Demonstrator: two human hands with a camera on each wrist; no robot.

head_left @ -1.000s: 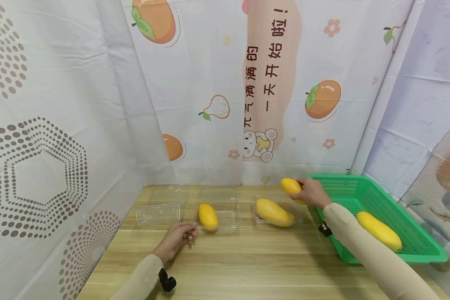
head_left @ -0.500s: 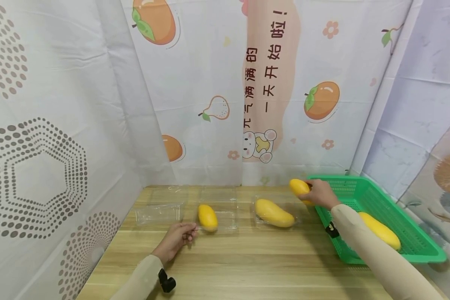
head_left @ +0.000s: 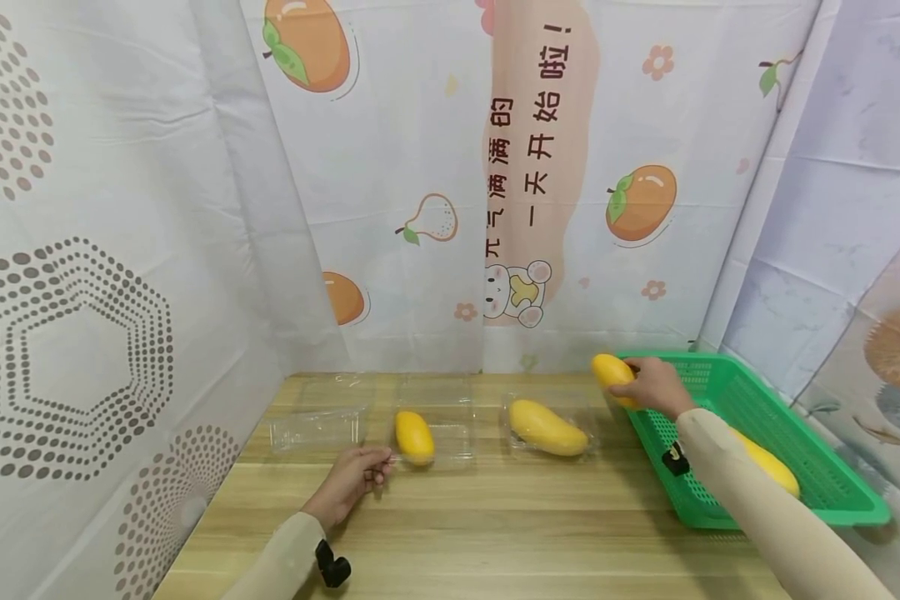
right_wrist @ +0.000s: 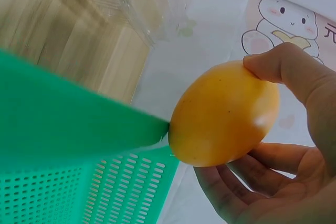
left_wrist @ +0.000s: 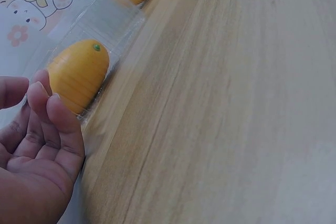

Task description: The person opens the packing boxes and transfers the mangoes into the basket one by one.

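Note:
My right hand (head_left: 656,387) grips a yellow mango (right_wrist: 223,116) between thumb and fingers, at the back left corner of the green basket (head_left: 843,504). In the right wrist view the mango overlaps the basket's rim. My left hand (head_left: 352,482) has loosely curled fingers, its fingertips right by the front left corner of the middle clear plastic container (head_left: 450,440). A smaller mango (head_left: 415,437) lies in that container's left part; the left wrist view shows its green stem end. Another mango (head_left: 547,427) sits in the right clear container (head_left: 581,404).
One more mango (head_left: 772,467) lies in the basket, partly hidden by my right sleeve. A third clear container (head_left: 315,429), with its lid up, stands at the left of the wooden table (head_left: 495,533). Printed curtains (head_left: 390,167) close off the back and sides.
My right hand has carried its mango rightward from beside the right container to the basket's left rim. The left hand and the other mangoes have stayed put.

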